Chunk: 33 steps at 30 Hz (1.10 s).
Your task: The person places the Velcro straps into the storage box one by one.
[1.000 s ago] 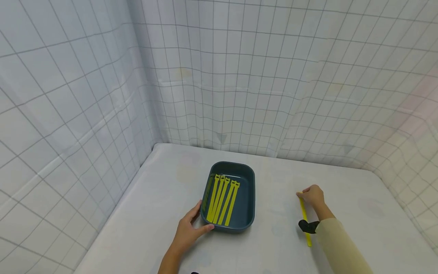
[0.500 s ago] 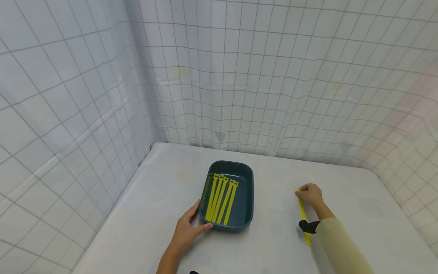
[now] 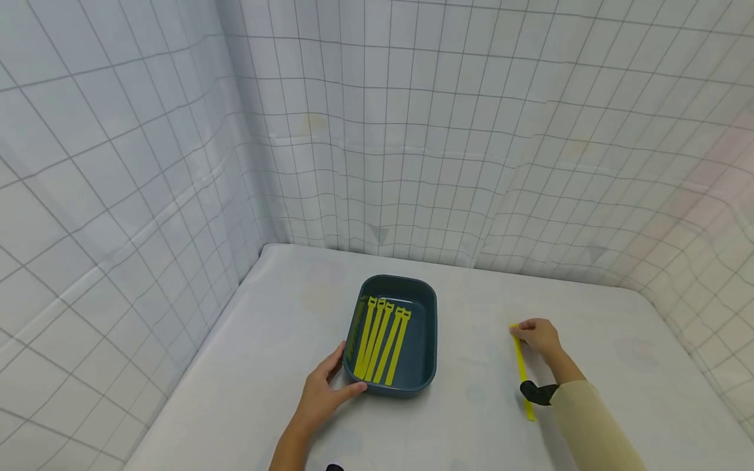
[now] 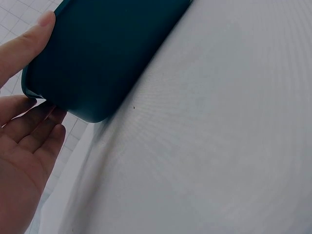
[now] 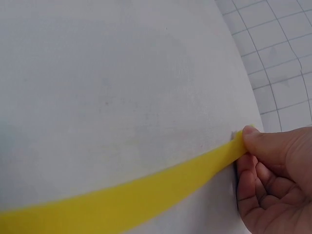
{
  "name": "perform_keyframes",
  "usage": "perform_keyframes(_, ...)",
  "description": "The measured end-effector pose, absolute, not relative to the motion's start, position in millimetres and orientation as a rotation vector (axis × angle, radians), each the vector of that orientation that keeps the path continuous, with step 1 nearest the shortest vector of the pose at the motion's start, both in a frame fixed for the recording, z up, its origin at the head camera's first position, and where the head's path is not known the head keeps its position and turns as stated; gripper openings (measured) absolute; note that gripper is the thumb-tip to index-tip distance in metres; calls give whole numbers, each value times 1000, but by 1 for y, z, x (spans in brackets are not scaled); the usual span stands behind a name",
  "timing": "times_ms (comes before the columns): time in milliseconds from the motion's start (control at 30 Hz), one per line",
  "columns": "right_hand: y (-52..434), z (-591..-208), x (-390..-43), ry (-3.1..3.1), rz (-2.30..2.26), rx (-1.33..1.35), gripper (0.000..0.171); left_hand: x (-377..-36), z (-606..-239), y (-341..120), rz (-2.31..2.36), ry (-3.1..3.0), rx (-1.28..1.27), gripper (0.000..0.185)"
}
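The dark teal tray (image 3: 421, 356) sits on the white table in the head view. Several flat yellow straps with slotted heads, like hook-and-loop cable ties (image 3: 377, 343), lie side by side in its left part. My left hand (image 3: 318, 396) grips the tray's near left corner, thumb on the near side and fingers along the left side. In the left wrist view, the tray's outer wall (image 4: 97, 53) hides what is inside. My right hand (image 3: 540, 337) pinches one end of another yellow cable tie (image 5: 151, 195) between thumb and fingers. Its length runs back toward the near edge, partly behind the wrist camera.
White table covering (image 3: 471, 405) lies between the tray and the right hand. Grid-patterned white curtains (image 3: 412, 144) enclose the table at the back and sides. A black wrist camera (image 3: 536, 392) sits over the strap at the right wrist.
The right hand and wrist have shifted very slightly to the right, still pinching the cable tie. The left hand stays on the tray, and the straps inside lie as before.
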State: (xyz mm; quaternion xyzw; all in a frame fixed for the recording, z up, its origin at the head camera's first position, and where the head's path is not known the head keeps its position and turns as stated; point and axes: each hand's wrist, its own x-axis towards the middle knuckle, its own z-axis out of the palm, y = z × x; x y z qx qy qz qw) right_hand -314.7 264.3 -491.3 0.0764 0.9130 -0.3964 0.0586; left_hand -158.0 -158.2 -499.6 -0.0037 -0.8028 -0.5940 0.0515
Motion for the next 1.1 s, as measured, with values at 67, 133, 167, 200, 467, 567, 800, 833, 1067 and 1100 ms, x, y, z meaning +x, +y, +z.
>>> perform_keyframes(67, 264, -492, -314, 2753, -1224, 244, 26, -158, -499, -158, -1812, -2446, -5, 92)
perform_keyframes(133, 264, -492, -313, 2740, -1251, 263, 26, -158, -500, -158, -1821, -2451, 7, 92)
perform_keyframes(167, 264, -492, -312, 2732, -1265, 272, 27, -158, -500, -158, -1821, -2454, 10, 92)
perform_keyframes(200, 264, -492, -312, 2727, -1278, 284, 28, -158, -500, -158, -1821, -2455, 14, 92)
perform_keyframes(467, 264, -493, -307, 2696, -1373, 354, 35, -159, -499, -158, -1816, -2461, 22, 92)
perform_keyframes(567, 264, -494, -306, 2681, -1399, 365, 37, -158, -498, -157, -1823, -2457, 20, 92)
perform_keyframes(800, 266, -490, -301, 2674, -1464, 316, 39, -159, -499, -158, -1846, -2435, 17, 92)
perform_keyframes(833, 267, -490, -300, 2674, -1475, 317, 39, -159, -499, -158, -1852, -2432, 15, 92)
perform_keyframes(1067, 272, -489, -295, 2659, -1551, 331, 37, -158, -501, -158, -1841, -2430, -17, 90)
perform_keyframes(1100, 272, -488, -294, 2660, -1560, 326, 38, -158, -500, -158, -1844, -2427, -13, 90)
